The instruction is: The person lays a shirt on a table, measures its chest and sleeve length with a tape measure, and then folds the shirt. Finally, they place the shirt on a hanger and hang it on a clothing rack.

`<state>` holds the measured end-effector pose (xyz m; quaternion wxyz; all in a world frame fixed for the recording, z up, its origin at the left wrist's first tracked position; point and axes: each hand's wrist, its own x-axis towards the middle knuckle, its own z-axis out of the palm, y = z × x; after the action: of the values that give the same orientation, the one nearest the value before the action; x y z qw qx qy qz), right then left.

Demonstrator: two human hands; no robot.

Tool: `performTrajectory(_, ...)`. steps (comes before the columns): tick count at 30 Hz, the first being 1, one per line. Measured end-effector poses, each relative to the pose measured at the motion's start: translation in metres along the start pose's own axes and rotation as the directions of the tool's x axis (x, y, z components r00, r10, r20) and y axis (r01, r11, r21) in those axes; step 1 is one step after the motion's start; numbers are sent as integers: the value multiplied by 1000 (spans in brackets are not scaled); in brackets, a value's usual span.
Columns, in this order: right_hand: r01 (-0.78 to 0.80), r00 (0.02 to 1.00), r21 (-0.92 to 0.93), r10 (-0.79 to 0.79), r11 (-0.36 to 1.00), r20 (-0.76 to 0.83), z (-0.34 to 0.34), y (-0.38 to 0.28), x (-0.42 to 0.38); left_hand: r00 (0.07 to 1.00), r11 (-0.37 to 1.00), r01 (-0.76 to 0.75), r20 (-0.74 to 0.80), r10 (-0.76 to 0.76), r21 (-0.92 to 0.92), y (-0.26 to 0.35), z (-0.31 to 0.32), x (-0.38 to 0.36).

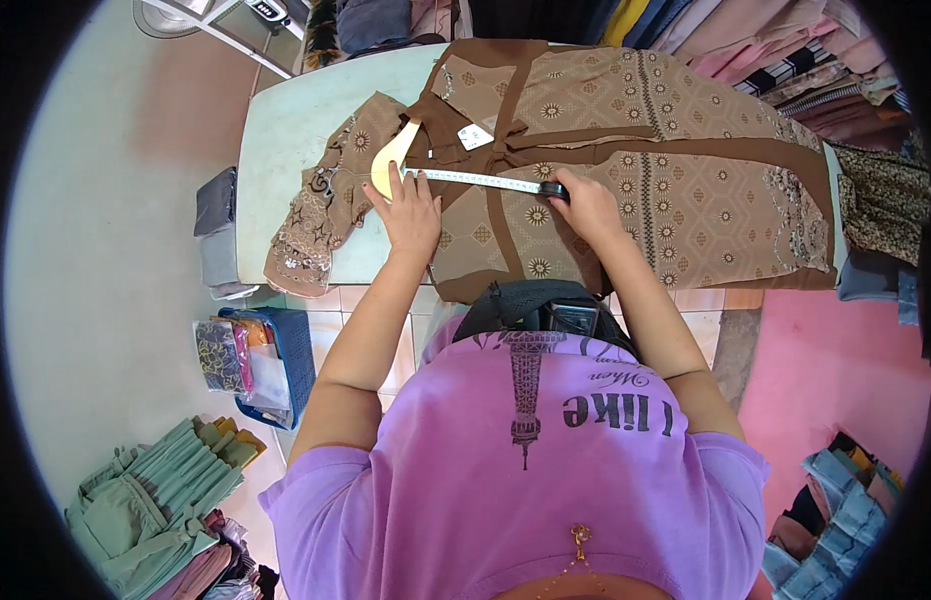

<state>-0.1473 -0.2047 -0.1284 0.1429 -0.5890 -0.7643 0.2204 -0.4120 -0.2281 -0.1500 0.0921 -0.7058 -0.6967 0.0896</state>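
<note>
A brown patterned long dress (685, 200) lies spread out on the pale table, with a cream hanger (388, 162) at its neck and a white tag (474, 136) on its chest. My right hand (591, 208) is closed around the dark case of a tape measure (553, 190). From the case, the white blade runs left across the bodice to my left hand (413, 222). The left fingers are spread and lie flat over the blade's end and the hanger's lower edge. Those fingertips hide the very tip of the blade.
Folded clothes (785, 60) are piled behind the pale table (285, 130). A blue basket (297, 350) with packaged garments stands on the floor at left. Stacks of green clothes (155, 500) and denim (835, 510) lie at the lower corners. Dark folded cloth (217, 203) sits by the table's left edge.
</note>
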Motion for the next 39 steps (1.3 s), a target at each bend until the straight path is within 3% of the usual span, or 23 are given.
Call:
performTrajectory(5,-18,998,-34,16,999,-69,-7,11,-4,999,1000,-16,-30,17,16,2,8,-2)
performTrajectory(8,-39,995,-5,38,999,-92,-9,20,-4,1000,999,-15,28,14,39,3,8,-3)
performTrajectory(13,-78,992,15,79,997,-95,-23,34,-8,990,991,-109,-102,101,-74,5,0,-11)
performTrajectory(17,-138,985,32,141,990,-97,-36,45,-14,984,989,-139,-122,132,-49,7,1,-10)
performTrajectory(19,-152,983,35,155,988,-102,-38,54,-17,994,994,-105,-41,103,-31,12,-4,-8)
performTrajectory(26,-249,960,57,254,967,-117,-51,83,-24,987,991,-94,-124,106,98,26,2,-3)
performTrajectory(32,-310,942,30,311,950,-122,-63,112,-31,996,991,-90,-8,91,97,39,-9,-4)
performTrajectory(34,-318,940,21,318,948,-120,-69,120,-33,983,991,-135,-131,132,-16,42,-11,-5)
performTrajectory(39,-348,933,20,348,937,-96,-88,136,-35,976,987,-158,-144,161,33,50,-16,-7)
